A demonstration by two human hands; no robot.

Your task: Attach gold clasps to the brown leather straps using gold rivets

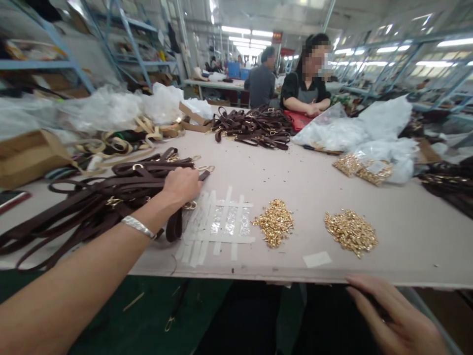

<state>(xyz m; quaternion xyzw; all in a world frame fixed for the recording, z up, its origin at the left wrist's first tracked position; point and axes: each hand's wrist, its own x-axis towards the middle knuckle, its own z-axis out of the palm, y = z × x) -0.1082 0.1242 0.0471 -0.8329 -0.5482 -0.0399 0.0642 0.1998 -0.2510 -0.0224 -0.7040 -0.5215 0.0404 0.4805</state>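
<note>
My left hand (182,185) is closed over the pile of dark brown leather straps (99,190) on the left of the table. A strap end with a gold clasp (207,172) sticks out just past its fingers. My right hand (401,315) hangs at the table's front edge, slightly blurred, fingers loosely curved and apart, with nothing visible in it. Between the hands lie two heaps of small gold metal pieces, a nearer-to-centre heap (275,224) and a right heap (351,232). Beside the straps is a clear plastic sheet with white tape strips (231,222).
A second strap pile (254,127) lies at the far side, before a seated person (306,79). Plastic bags (354,128) and bagged gold pieces (373,171) stand at right. A cardboard box (31,155) is at left. Dark straps (453,185) lie far right.
</note>
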